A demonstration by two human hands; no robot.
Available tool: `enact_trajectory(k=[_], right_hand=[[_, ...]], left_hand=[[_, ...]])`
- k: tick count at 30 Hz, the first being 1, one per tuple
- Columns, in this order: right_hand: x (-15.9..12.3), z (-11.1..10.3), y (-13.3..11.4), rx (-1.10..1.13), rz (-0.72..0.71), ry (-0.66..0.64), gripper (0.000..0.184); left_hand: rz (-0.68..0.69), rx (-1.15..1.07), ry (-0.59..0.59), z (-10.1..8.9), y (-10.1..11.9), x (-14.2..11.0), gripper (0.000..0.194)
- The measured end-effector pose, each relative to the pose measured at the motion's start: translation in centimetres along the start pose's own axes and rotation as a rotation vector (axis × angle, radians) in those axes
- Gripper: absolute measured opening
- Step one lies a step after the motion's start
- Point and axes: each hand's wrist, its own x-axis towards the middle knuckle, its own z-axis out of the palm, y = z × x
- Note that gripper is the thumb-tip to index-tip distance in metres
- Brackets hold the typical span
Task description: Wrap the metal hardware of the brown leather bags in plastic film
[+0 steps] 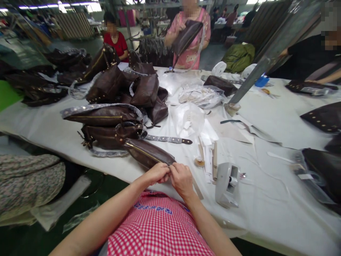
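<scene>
A dark brown handbag (149,153) with a gold zipper along its top lies at the table's near edge. My left hand (159,173) and my right hand (181,177) meet at its near end, fingers closed in a pinch around the zipper's end. What exactly sits between the fingertips is too small to make out. Just behind, a brown bag (106,135) and another zippered bag (98,115) with a plastic-wrapped strap lie stacked. A studded strap (170,139) in clear wrap stretches to the right.
More brown bags (146,90) are heaped at the back left. A grey tape dispenser (226,185) stands right of my hands, beside paper strips (207,153). A slanted metal post (266,60) rises from the table. Across it, a person in pink (190,42) holds a bag; other people work nearby.
</scene>
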Motion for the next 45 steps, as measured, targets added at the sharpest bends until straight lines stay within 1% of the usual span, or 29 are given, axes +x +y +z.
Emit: enact_trajectory(k=[3, 5, 6, 8, 11, 13, 15, 17, 18, 20, 22, 24, 26, 27, 29, 31, 35, 37, 38, 39, 40, 41, 43, 44, 45], right_hand=[[-0.3, 1.5, 0.0, -0.017, 0.022, 0.096, 0.015], [-0.4, 2.2, 0.2, -0.015, 0.033, 0.12, 0.016], [-0.4, 2.3, 0.4, -0.016, 0.033, 0.121, 0.016], [-0.4, 2.5, 0.7, -0.017, 0.028, 0.123, 0.017], [-0.5, 2.5, 1.1, -0.008, 0.018, 0.138, 0.017], [-0.5, 2.6, 1.3, 0.0, 0.015, 0.143, 0.017], [-0.5, 2.7, 1.4, 0.0, 0.013, 0.144, 0.017], [-0.5, 2.9, 1.4, -0.011, 0.009, 0.148, 0.017], [-0.5, 3.0, 1.4, -0.021, 0.01, 0.152, 0.017], [-0.4, 3.2, 1.4, -0.04, 0.021, 0.164, 0.017], [-0.3, 3.4, 1.4, -0.053, 0.042, 0.175, 0.016], [-0.1, 3.6, 1.4, -0.058, 0.062, 0.178, 0.015], [-0.1, 3.7, 1.4, -0.058, 0.081, 0.172, 0.015], [-0.1, 3.8, 1.5, -0.058, 0.092, 0.17, 0.016], [-0.1, 3.9, 1.5, -0.056, 0.118, 0.172, 0.016], [-0.1, 4.0, 1.4, -0.05, 0.143, 0.176, 0.017], [0.2, 4.1, 1.2, -0.043, 0.165, 0.203, 0.017], [0.4, 4.3, 1.1, -0.03, 0.178, 0.224, 0.015], [0.4, 4.4, 1.1, -0.018, 0.19, 0.23, 0.015], [0.4, 4.5, 1.1, -0.004, 0.203, 0.232, 0.015], [0.4, 4.5, 1.1, 0.01, 0.215, 0.232, 0.014], [0.4, 4.6, 1.1, 0.02, 0.226, 0.235, 0.015], [0.3, 4.5, 1.1, 0.034, 0.235, 0.25, 0.015], [0.2, 4.5, 1.1, 0.039, 0.236, 0.258, 0.016], [0.2, 4.5, 1.0, 0.044, 0.233, 0.262, 0.016]], left_hand=[[-0.013, -0.072, -0.08, 0.2, -0.4, -0.4, 0.03], [-0.04, -0.129, -0.135, -0.4, -1.0, -0.6, 0.044], [-0.051, -0.151, -0.141, -0.9, -1.4, -0.7, 0.051], [-0.061, -0.185, -0.098, -2.2, -2.2, -0.8, 0.061], [-0.091, -0.232, -0.012, -4.5, -3.3, -1.0, 0.063], [-0.116, -0.258, 0.005, -5.5, -3.5, -1.2, 0.063], [-0.137, -0.286, -0.031, -6.0, -3.3, -1.4, 0.065], [-0.143, -0.294, -0.089, -5.7, -2.5, -1.6, 0.069], [-0.128, -0.283, -0.1, -5.3, -2.1, -1.6, 0.069], [-0.057, -0.229, -0.08, -4.5, -1.3, -1.7, 0.062], [0.061, -0.162, -0.027, -3.7, -0.8, -1.6, 0.052], [0.187, -0.115, 0.038, -3.3, -0.8, -1.4, 0.042], [0.291, -0.087, 0.107, -3.2, -1.0, -1.2, 0.031], [0.333, -0.064, 0.125, -3.3, -1.1, -1.1, 0.025], [0.396, 0.022, 0.121, -3.7, -1.3, -1.2, 0.016], [0.46, 0.179, 0.111, -4.3, -1.2, -1.4, 0.011], [0.652, 0.609, 0.18, -5.6, -0.7, -1.7, 0.012], [0.739, 0.747, 0.184, -6.1, -0.4, -1.7, 0.015], [0.759, 0.771, 0.166, -6.4, -0.2, -1.7, 0.015], [0.755, 0.764, 0.126, -6.6, -0.1, -1.6, 0.014], [0.722, 0.73, 0.058, -7.0, 0.1, -1.6, 0.012], [0.662, 0.673, -0.032, -7.3, 0.3, -1.5, 0.009], [0.491, 0.528, -0.205, -8.3, 0.6, -1.2, 0.003], [0.405, 0.464, -0.234, -8.8, 0.8, -1.0, 0.003], [0.342, 0.42, -0.205, -9.2, 1.0, -0.6, 0.006]])
